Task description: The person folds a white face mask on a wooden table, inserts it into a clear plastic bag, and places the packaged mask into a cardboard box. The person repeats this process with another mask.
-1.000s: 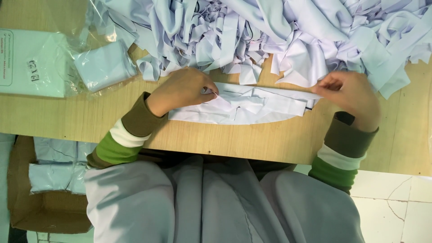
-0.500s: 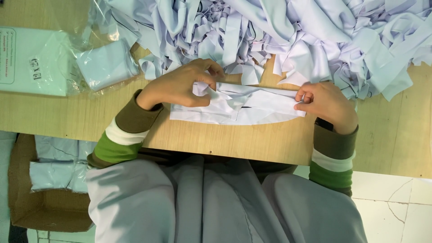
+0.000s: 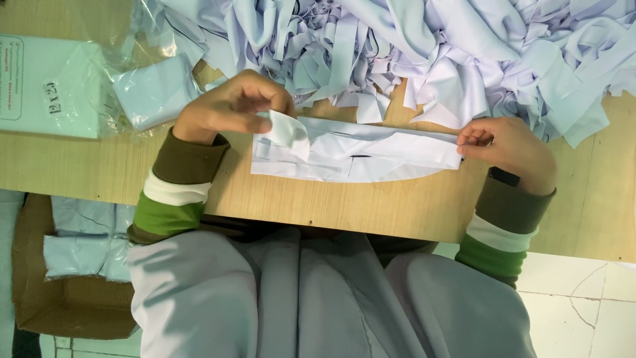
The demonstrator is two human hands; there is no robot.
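left hand (image 3: 228, 106) pinches a flap of the half-folded white cloth (image 3: 358, 158); right hand (image 3: 507, 149) grips its other end shut. big pile (image 3: 424, 46) looks unfolded.

Matt white cloth piece (image 3: 358, 156) on smooth pale wood table (image 3: 371, 215).

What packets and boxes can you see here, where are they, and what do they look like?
Flat clear plastic packet: far left on the table, pale green, with a white label on its left side.
Smaller clear bag: beside it, near the left hand, holding folded pale blue cloth.
Cardboard box: on the floor, lower left, brown, open, holding bagged pale blue pieces.
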